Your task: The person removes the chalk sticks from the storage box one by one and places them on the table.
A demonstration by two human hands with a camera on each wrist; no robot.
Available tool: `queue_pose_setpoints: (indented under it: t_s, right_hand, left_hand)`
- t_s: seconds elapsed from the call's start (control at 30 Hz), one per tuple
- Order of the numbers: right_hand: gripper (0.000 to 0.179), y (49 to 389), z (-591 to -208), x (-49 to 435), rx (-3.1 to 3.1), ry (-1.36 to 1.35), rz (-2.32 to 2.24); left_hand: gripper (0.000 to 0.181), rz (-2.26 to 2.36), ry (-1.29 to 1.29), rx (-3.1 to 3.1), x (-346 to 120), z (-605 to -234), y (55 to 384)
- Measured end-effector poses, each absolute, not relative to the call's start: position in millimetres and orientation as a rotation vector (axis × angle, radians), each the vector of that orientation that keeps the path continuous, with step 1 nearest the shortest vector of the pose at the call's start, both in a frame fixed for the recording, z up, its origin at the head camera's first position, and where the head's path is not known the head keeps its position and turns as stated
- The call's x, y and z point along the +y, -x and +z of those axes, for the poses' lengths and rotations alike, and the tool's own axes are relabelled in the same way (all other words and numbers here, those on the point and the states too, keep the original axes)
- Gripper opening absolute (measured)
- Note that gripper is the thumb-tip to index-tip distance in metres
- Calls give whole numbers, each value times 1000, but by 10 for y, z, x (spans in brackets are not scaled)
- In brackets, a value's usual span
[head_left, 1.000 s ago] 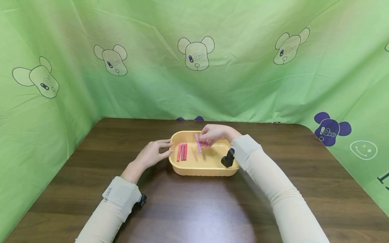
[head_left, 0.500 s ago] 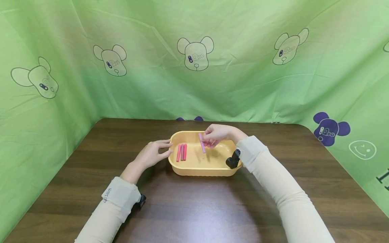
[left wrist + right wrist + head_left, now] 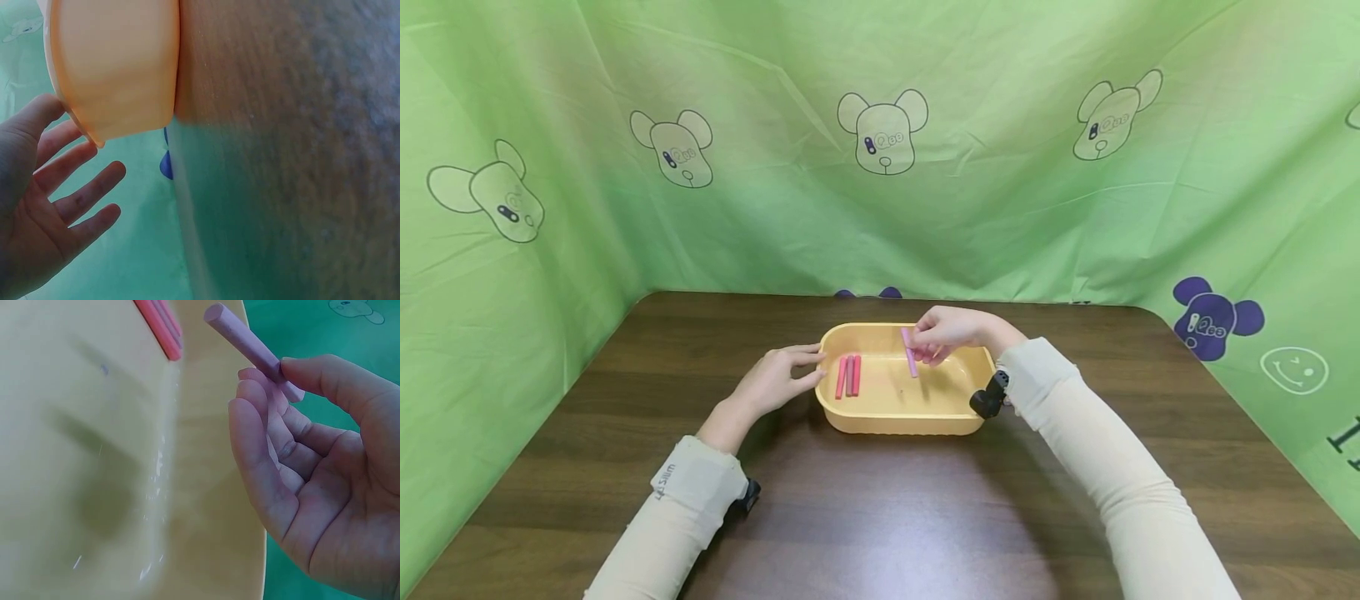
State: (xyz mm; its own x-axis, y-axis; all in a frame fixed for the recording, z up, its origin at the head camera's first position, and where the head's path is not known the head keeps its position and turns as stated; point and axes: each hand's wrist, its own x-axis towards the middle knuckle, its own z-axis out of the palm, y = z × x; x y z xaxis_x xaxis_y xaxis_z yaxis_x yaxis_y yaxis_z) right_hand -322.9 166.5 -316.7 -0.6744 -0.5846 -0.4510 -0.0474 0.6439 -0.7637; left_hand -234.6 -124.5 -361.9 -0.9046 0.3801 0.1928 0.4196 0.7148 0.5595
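Note:
My right hand [image 3: 953, 332] pinches a light purple chalk stick [image 3: 240, 336] between thumb and fingertips. It holds the stick above the floor of a yellow tray [image 3: 910, 423], tilted in the right wrist view. My left hand [image 3: 775, 380] is at the tray's left end, thumb and fingertips right at the rim, the other fingers spread and relaxed. Inside the tray, toward its left end, lie a pinkish-red chalk stick [image 3: 841, 379], a dull mauve one [image 3: 850, 377] and another red one [image 3: 857, 377], side by side.
The tray stands on a dark brown wooden table [image 3: 865, 500]. A green cloth [image 3: 985, 208] with cartoon heads hangs behind and at both sides. Black wrist cameras sit under both sleeves; the right camera [image 3: 990, 395] overlaps the tray's right end.
My right hand has moved to the right over the tray, carrying the purple chalk stick away from the three lying sticks. The left hand and the tray stay in place.

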Motion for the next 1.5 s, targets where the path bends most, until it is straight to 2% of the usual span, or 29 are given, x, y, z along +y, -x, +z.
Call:
queue_pose_setpoints:
  t_s: [1.5]
  right_hand:
    - [18, 3070, -3149, 2217, 2167, 437, -1087]
  left_hand:
    - [37, -957, 667, -2847, -1244, -3607, 2342]
